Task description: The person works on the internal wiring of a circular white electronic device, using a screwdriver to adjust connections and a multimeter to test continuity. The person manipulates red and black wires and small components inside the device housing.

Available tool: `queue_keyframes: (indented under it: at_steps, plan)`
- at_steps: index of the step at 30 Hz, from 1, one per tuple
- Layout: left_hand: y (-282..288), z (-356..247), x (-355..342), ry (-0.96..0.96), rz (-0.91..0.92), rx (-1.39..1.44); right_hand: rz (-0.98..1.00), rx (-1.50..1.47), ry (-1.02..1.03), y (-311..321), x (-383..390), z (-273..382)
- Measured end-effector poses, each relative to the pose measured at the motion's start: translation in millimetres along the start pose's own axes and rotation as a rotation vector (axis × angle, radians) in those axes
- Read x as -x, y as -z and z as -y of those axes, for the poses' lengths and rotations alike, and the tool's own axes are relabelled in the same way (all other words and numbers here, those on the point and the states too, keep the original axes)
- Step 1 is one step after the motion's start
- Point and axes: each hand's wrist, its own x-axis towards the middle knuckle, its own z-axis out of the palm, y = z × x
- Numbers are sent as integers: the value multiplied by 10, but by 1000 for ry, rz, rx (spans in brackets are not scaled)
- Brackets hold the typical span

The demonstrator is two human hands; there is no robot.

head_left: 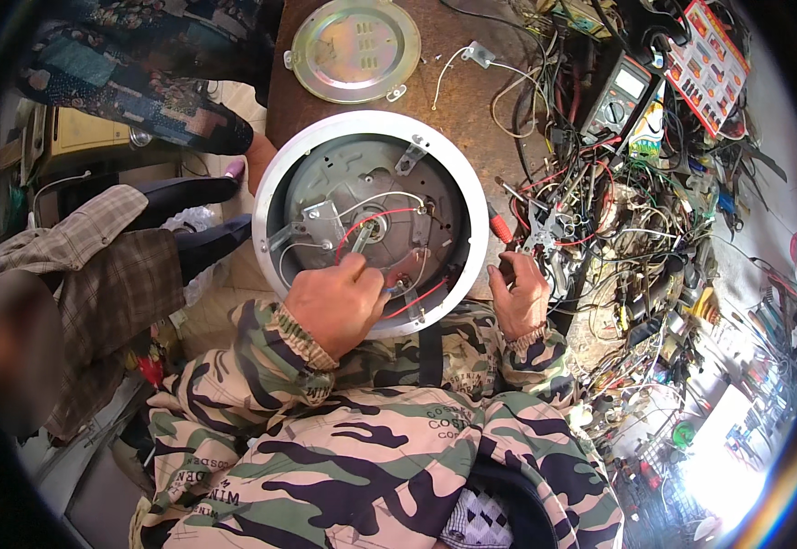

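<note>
1. The left hand (pixel 336 297) is curled up, fingers close together, over the lower left part of the round pan (pixel 371 123). I cannot tell what it pinches.
2. A round, shiny metal lid (pixel 354 50) lies on the brown table (pixel 462 114), just past the pan.
3. The round pan has a wide white rim and sits at the table's edge. Inside it, a red wire (pixel 394 211) bends across the middle.
4. A red handle (pixel 501 229) lies just beside the pan's right side.
5. The right hand (pixel 521 295) is half open near the red handle, with a gap between thumb and fingers. I see nothing in it.
6. Farther right, a meter (pixel 615 99) lies above a messy heap of wires (pixel 636 220).
</note>
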Motion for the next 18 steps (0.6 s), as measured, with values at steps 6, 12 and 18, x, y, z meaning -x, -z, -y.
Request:
queue_keyframes:
  at_steps: [6, 12, 18]
  plan:
    - [-93, 39, -26, 33, -188, 271, -13, -14, 4, 32, 11, 76]
    - [-12, 248, 68, 220, -192, 553, -37, -52, 42, 34, 3, 157]
    - [139, 319, 185, 365, -150, 724, -12, -77, 46, 28, 30, 187]
